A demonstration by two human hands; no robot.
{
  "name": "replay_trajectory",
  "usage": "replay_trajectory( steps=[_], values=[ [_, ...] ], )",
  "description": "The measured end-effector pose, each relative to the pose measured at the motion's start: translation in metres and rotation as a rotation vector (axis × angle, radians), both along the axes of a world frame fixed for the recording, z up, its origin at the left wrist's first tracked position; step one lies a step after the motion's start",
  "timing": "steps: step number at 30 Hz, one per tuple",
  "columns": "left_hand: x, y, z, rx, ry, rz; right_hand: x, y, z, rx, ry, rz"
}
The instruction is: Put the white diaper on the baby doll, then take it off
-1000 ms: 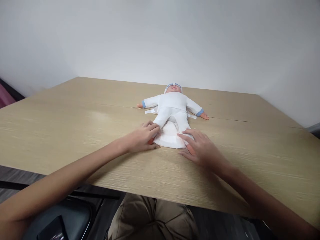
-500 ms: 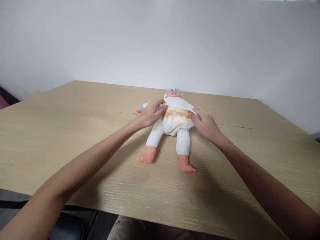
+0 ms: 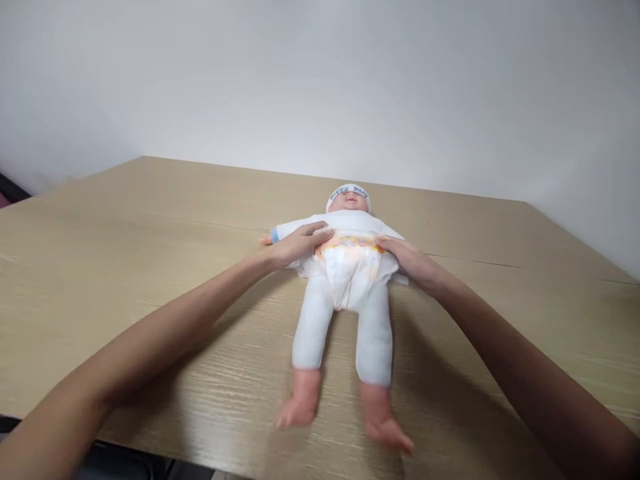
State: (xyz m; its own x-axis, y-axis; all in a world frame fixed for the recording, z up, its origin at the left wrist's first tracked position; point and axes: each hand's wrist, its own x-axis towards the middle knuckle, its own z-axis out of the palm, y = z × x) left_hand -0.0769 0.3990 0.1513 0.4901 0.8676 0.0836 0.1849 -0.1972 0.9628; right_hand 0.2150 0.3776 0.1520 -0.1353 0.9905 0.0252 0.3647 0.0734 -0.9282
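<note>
A baby doll in a white top, white leggings and a lettered white cap lies on its back, feet towards me. Around its hips is a white diaper with a yellow-orange patterned waistband. My left hand grips the diaper's waistband at the left side, thumb on the front. At the right side my right hand holds the other end of the waistband, its fingers partly hidden behind the edge. Both of the doll's pink feet point towards the near side.
The doll lies on a wide light wooden table with thin seams across it. A pale wall stands directly behind the table's far edge. Below the near edge at lower left, something dark shows.
The doll has come nearer to me, and its legs and face show more fully. My hands stay at the diaper's waistband, while the white top lies flatter above it.
</note>
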Motion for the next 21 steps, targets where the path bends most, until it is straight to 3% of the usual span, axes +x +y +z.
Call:
replay_trajectory(
  steps=[3,5,7,10,14,18,21],
  values=[
    [-0.009,-0.020,0.005,-0.090,0.017,-0.040,0.003,-0.024,0.009,-0.084,-0.028,0.110],
    [-0.010,-0.022,0.008,-0.078,0.087,0.009,0.004,-0.028,0.013,-0.023,-0.078,0.136],
    [-0.009,-0.019,0.011,-0.032,0.174,0.081,0.006,-0.028,0.013,0.096,-0.184,0.075],
    [-0.008,-0.016,0.017,0.114,0.259,0.209,0.015,-0.037,0.005,0.285,-0.393,-0.093],
    [-0.003,-0.026,0.032,0.483,0.343,0.320,0.035,-0.070,-0.017,0.433,-0.607,-0.193],
    [0.027,-0.041,0.041,0.792,0.388,0.170,0.052,-0.093,-0.038,0.410,-0.717,-0.201],
    [0.057,-0.045,0.039,0.842,0.481,-0.020,0.056,-0.094,-0.046,0.349,-0.690,-0.235]
  ],
)
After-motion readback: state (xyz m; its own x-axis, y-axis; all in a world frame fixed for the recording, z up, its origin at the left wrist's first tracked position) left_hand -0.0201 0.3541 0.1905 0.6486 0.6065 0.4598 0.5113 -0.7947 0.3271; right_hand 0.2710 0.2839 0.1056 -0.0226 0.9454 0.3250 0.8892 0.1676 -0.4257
